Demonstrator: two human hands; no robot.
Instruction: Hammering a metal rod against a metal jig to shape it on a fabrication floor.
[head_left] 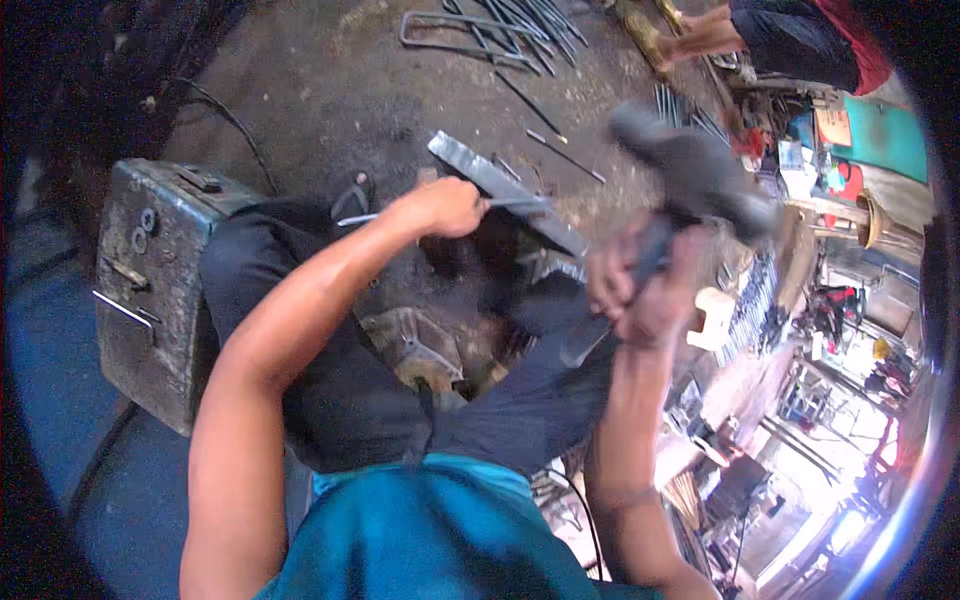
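Observation:
My left hand (445, 207) is closed around a thin metal rod (357, 219), which sticks out on both sides of the fist. The rod's right end lies over a long flat steel bar (510, 190) that slants across the work area in front of my knees. Raised to the right of the bar, my right hand (645, 280) grips a hammer (700, 180) by its handle. The dark hammer head is smeared by motion. Whether the rod touches the bar I cannot tell.
A worn metal box (160, 290) with knobs stands by my left leg, and a black cable (235, 120) runs behind it. Bent metal rods (510, 35) lie on the far floor. Another person's legs (710, 35) are at the upper right. Cluttered goods fill the right side.

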